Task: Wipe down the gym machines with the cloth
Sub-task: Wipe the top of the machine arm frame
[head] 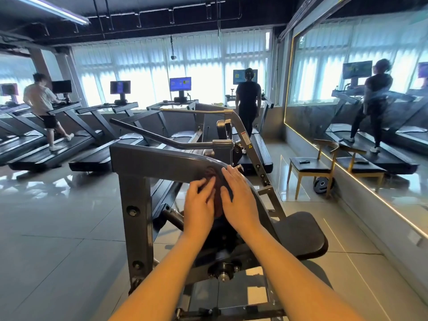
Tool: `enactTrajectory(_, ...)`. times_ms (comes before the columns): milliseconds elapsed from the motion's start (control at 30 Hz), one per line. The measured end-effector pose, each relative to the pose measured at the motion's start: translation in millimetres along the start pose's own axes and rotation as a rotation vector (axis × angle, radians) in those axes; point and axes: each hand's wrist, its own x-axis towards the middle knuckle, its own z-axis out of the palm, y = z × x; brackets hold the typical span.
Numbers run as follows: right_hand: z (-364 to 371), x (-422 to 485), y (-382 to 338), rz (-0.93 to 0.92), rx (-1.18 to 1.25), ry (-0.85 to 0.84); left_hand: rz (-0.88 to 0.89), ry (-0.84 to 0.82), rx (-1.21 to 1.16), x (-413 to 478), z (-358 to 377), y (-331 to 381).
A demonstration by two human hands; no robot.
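Left hand [198,206], 9 o'clock of cloth [218,189], grip curled on it, and right hand [240,202], 3 o'clock, grip flat, press it onto frame [162,161] for wiping contact.

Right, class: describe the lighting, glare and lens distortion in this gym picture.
Head view: bright windows backlight the room, silhouetting the person ahead; glare streaks the floor tiles; the wide lens bows the mirror frame.

A black-cushioned wooden chair [312,168] stands beside the large wall mirror [347,54]. A round black weight plate [322,185] rests by its legs.
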Motion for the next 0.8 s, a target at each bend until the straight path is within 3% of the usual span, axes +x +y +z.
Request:
enactTrajectory(67,-4.9,0.4,2.0,-0.010,-0.011,-0.018,0.043,-0.047,0.028,-4.0,4.4,3.4)
enactTrajectory(267,-10.7,-8.6,-2.8,-0.033,-0.028,-0.032,-0.082,-0.032,-0.008,6.7,-6.7,19.8)
enactTrajectory(500,-25.4,6.7,-28.1,-0.018,0.224,-0.063,-0.167,-0.107,-0.291,11.0,-13.4,44.8)
enactTrajectory(633,-27.2,22.3,-35.3,-0.002,0.234,0.013,-0.115,-0.127,-0.121,21.3,-20.6,45.7)
enactTrajectory(800,-39.8,47.6,-17.0,0.070,-0.042,0.128,-0.008,-0.072,0.207,40.8,-33.9,23.8)
